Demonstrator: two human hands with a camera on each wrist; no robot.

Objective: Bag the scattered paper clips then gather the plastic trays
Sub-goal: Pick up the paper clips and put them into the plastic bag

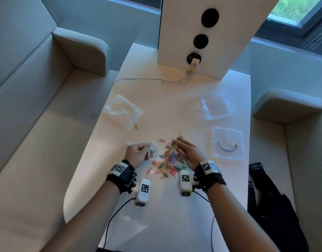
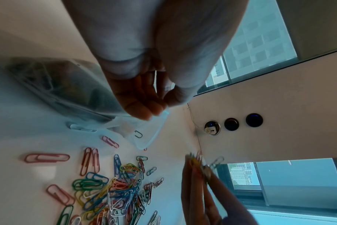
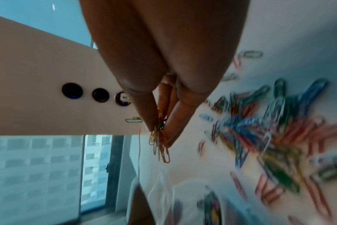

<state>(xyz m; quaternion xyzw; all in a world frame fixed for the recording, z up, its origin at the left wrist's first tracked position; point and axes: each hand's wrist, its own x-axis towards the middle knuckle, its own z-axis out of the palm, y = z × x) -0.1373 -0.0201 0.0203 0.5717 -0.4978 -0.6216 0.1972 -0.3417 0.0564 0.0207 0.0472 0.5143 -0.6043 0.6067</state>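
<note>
Right hand (image 1: 188, 153) pinches clips (image 3: 160, 146) (perhaps tangled) above white table (image 1: 174, 215).

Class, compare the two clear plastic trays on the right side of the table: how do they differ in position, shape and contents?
The far tray lies nearer the white panel; the near tray lies closer to the person, beside the right hand. The far tray looks rectangular and turned at an angle; the near tray looks squarer. The far tray seems empty; the near tray shows a dark curved mark or item, too unclear to name. Both are clear plastic, flat on the table, untouched.

cool daylight from the window (image 1: 300, 10), wide-angle bending at edges, right wrist view motion-blurred, table (image 1: 174, 215) glare
</note>
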